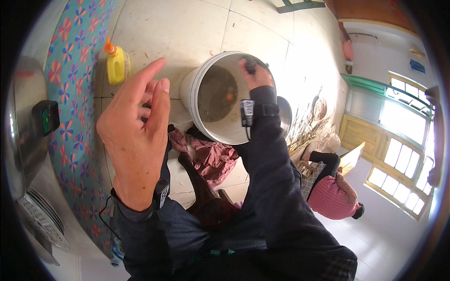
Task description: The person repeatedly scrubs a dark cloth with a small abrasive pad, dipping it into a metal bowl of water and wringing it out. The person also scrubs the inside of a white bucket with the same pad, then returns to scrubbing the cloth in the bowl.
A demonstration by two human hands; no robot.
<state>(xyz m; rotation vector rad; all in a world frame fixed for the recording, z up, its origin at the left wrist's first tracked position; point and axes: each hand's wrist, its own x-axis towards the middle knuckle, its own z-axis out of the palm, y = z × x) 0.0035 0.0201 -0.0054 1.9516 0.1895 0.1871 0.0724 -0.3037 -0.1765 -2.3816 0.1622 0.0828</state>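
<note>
My left hand is raised in front of me, left of the bucket. It holds nothing, with thumb and index finger apart and the other fingers curled. Inside the mouth of a white plastic bucket, my right hand grips a small dark clump, perhaps a scouring pad, against the far right inner wall near the rim. Blur hides its exact kind. Murky grey-brown water stands in the bucket, with an orange spot on it.
Left stands a yellow jug-shaped bottle with an orange top, beside a flowered cloth. A red checked cloth and dark wooden stool are below the bucket. Right are a metal basin, dry stalks and a seated person.
</note>
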